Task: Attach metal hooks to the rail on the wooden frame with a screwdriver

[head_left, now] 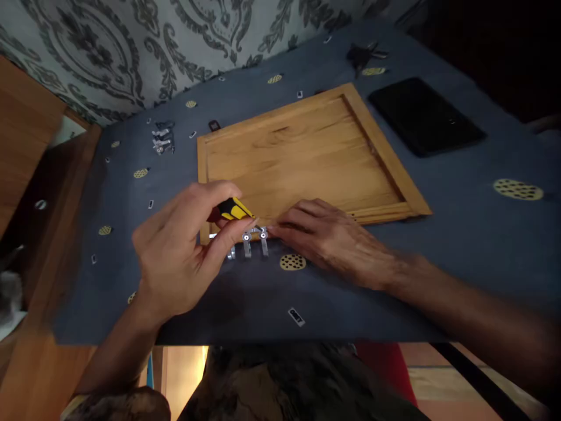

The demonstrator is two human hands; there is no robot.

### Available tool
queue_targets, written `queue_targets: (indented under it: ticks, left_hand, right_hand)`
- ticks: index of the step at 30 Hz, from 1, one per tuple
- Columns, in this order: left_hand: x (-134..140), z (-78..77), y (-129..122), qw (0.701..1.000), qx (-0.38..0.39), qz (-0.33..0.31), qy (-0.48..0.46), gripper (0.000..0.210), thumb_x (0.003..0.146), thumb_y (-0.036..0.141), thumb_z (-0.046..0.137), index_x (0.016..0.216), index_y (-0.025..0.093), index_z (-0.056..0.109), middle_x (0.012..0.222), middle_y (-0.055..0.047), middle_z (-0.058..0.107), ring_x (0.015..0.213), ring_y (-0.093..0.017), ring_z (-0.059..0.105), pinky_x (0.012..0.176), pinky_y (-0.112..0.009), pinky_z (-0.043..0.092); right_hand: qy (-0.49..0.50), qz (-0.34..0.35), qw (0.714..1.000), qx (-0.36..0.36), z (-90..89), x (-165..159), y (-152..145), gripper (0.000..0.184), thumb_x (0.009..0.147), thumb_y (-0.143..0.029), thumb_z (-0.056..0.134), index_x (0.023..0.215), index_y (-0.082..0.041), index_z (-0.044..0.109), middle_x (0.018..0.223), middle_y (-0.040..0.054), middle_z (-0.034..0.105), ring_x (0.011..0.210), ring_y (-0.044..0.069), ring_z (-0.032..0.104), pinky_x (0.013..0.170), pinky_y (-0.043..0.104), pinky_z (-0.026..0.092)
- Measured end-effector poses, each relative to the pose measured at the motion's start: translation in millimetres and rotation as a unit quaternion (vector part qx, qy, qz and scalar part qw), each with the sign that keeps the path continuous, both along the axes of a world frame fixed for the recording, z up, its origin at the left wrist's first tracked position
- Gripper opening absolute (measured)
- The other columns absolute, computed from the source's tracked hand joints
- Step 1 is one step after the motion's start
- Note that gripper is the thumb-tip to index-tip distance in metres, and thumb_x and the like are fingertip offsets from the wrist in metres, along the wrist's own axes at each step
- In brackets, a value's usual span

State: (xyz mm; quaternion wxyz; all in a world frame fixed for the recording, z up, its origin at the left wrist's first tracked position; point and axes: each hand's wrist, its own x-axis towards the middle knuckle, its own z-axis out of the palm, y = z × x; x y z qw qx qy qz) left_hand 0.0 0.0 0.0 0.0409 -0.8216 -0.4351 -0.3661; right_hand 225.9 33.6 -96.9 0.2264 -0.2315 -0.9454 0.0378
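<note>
My left hand (pixel 179 245) is closed around a yellow and black screwdriver (pixel 241 209), whose tip slants down to the near edge of a framed wooden panel (pixel 284 158). Small metal clips (pixel 247 242) with screws sit along that edge and stick out over it. The screwdriver's tip is beside the rightmost clip (pixel 264 242). My right hand (pixel 333 240) lies low against the same edge, fingers curled, with its fingertips pressed at that clip. Part of the panel's near left edge is hidden behind my left hand.
Loose metal clips (pixel 162 139) lie at the left on the blue patterned tablecloth (pixel 350 316). A black tablet-like slab (pixel 425 117) lies to the panel's right. Behind it is a dark tool (pixel 363 55), kind unclear. Wooden furniture (pixel 44 280) borders the table's left side.
</note>
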Motion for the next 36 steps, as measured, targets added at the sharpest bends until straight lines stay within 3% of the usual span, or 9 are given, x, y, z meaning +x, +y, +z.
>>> queue_targets:
  ticks: [5,19,25,30,36]
  left_hand:
    - [1.1,0.5,-1.6,1.000,0.008,0.014,0.006,0.016,0.089,0.030,0.075,0.104,0.033,0.071,0.082,0.006,0.072,0.062,-0.013,0.068,0.058,-0.027,0.058]
    - [0.6,2.6,-0.9,1.000,0.022,-0.003,0.011,0.017,0.088,0.025,0.078,0.101,0.023,0.067,0.080,0.005,0.070,0.065,-0.009,0.069,0.059,-0.022,0.055]
    - [2.0,0.2,-2.0,1.000,0.015,0.008,0.010,0.016,0.089,0.028,0.076,0.102,0.027,0.067,0.081,0.006,0.070,0.065,-0.011,0.069,0.059,-0.024,0.057]
    - [0.1,3.5,-4.7,1.000,0.012,0.027,0.006,0.023,0.085,0.021,0.080,0.104,0.025,0.068,0.089,0.007,0.073,0.067,-0.009,0.070,0.062,-0.021,0.059]
    - [-8.3,11.5,-8.3,0.993,-0.031,0.094,-0.060,0.027,0.081,0.030,0.083,0.104,0.020,0.071,0.090,0.001,0.075,0.067,-0.013,0.071,0.061,-0.026,0.061]
  right_hand:
    - [-0.006,-0.005,1.000,-0.003,-0.3,-0.6,-0.5,0.028,0.102,-0.018,0.046,0.120,-0.016,0.067,0.101,0.0106,0.069,0.094,0.025,0.057,0.081,0.040,0.051]
    - [0.007,-0.004,1.000,-0.001,0.1,-0.5,0.4,0.026,0.101,-0.017,0.047,0.118,-0.014,0.068,0.100,0.0105,0.069,0.093,0.024,0.057,0.081,0.039,0.051]
    - [0.009,0.000,1.000,0.001,1.0,-0.1,-0.2,0.025,0.101,-0.017,0.048,0.116,-0.013,0.067,0.099,0.0102,0.069,0.092,0.025,0.057,0.080,0.039,0.050]
    - [0.016,0.011,1.000,0.003,-1.1,0.1,0.9,0.025,0.100,-0.017,0.050,0.118,-0.012,0.066,0.098,0.0105,0.068,0.092,0.026,0.056,0.080,0.039,0.050]
    - [0.011,0.014,1.000,-0.007,-2.4,0.5,0.9,0.026,0.100,-0.017,0.051,0.121,-0.012,0.065,0.100,0.0104,0.067,0.095,0.025,0.056,0.083,0.039,0.050]
